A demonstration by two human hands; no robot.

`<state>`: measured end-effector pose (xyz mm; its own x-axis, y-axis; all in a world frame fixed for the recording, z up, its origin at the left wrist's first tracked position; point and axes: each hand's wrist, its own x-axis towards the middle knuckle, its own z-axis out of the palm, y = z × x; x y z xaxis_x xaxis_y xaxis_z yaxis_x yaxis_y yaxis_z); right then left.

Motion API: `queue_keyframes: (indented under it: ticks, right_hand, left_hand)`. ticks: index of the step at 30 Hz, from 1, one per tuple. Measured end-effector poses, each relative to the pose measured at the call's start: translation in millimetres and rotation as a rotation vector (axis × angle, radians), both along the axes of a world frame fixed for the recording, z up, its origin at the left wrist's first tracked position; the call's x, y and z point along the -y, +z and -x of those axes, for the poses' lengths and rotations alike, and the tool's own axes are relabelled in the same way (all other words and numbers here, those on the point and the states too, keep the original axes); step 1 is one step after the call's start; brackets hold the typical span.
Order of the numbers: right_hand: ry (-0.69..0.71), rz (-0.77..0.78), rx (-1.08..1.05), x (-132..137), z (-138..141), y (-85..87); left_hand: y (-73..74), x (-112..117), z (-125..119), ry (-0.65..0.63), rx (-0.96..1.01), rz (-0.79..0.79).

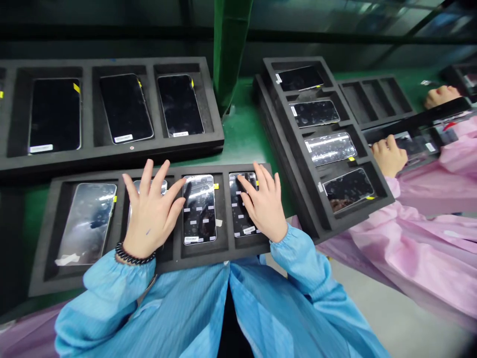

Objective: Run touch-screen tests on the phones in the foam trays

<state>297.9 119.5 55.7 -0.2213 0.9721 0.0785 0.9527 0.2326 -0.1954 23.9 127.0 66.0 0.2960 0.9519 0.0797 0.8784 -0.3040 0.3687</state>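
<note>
A black foam tray (48, 258) lies right in front of me with several phone screens in its slots. My left hand (151, 211) rests flat and open over the second screen (161, 185), fingers spread. My right hand (263, 201) lies open on the rightmost screen (238, 214), fingers stretched out. Between the hands sits a shiny screen (199, 209) with small white labels. The leftmost slot holds a glossy screen (87, 223). Neither hand grips anything.
A second foam tray (112, 154) with dark phones lies behind. A stack of trays (335, 219) with several phones stands at the right. A co-worker in a pink sleeve (410, 233) has a hand (389, 156) on another tray. A green post (229, 44) rises behind.
</note>
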Motion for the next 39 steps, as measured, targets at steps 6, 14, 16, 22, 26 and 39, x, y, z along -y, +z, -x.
queue_keyframes:
  ticks: [6,14,16,22,26,39]
  right_hand:
    - [0.067,0.025,0.006,-7.1,4.4,-1.4]
    - [-0.015,0.0,-0.04,1.6,-10.8,-3.4]
    - [-0.044,-0.045,-0.056,3.6,-14.8,-3.0]
    - [-0.082,-0.073,-0.063,7.5,-25.7,-4.1]
    - [-0.056,-0.041,-0.063,5.2,-27.6,-8.6]
    - [-0.001,-0.029,-0.109,20.9,-34.6,-4.5]
  left_hand:
    - [-5.1,3.2,3.4,0.038,0.043,-0.05]
    - [-10.7,-4.9,-2.8,0.009,-0.038,0.045]
    - [-10.4,-5.6,-4.7,0.01,-0.045,0.033]
    - [-11.0,-7.4,-12.0,-0.06,-0.081,-0.027]
    - [-18.0,-9.8,-13.1,-0.105,-0.127,-0.031]
    - [-7.3,-13.4,-23.5,-0.153,-0.059,0.041]
